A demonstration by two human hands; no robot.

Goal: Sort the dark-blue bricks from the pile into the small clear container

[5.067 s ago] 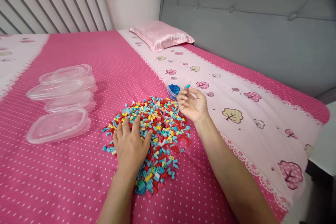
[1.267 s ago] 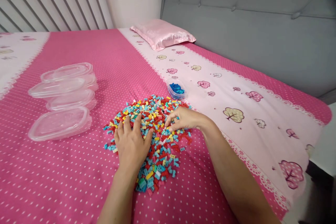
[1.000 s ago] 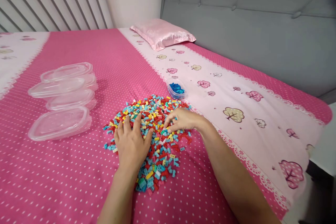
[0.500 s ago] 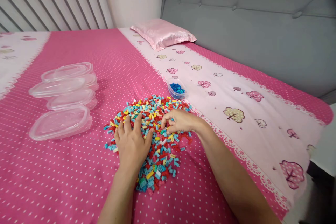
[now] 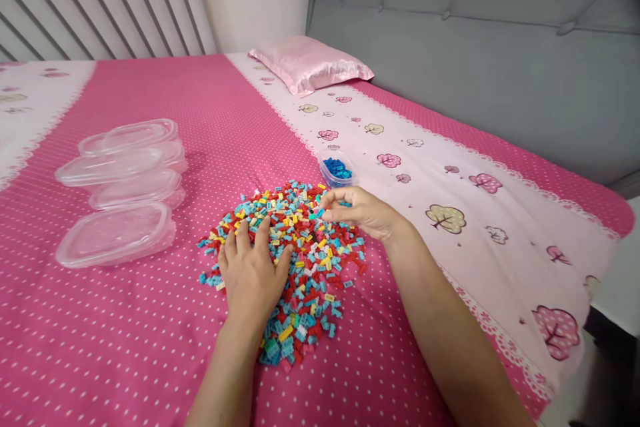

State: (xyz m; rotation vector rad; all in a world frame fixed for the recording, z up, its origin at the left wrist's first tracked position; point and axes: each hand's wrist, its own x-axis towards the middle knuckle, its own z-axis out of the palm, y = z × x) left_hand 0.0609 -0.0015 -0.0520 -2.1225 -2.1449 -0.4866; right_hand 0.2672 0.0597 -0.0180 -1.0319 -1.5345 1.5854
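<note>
A loose pile of small toy bricks in red, light blue, yellow, white and green lies on the bed. My left hand rests on the pile's left side, fingers spread, holding nothing. Over the far right part of the pile, my right hand pinches a small green toy brick between thumb and fingertips. Just beyond that hand stands a small clear plastic tub with dark blue bricks in it.
Several clear plastic containers lie in a row at the left on the pink dotted bedsheet. A pink pillow is at the back, near the grey padded headboard.
My right hand has lifted from the middle of the pile and moved away from me and slightly right, toward the tub, with a green brick. My left hand has stayed in place.
</note>
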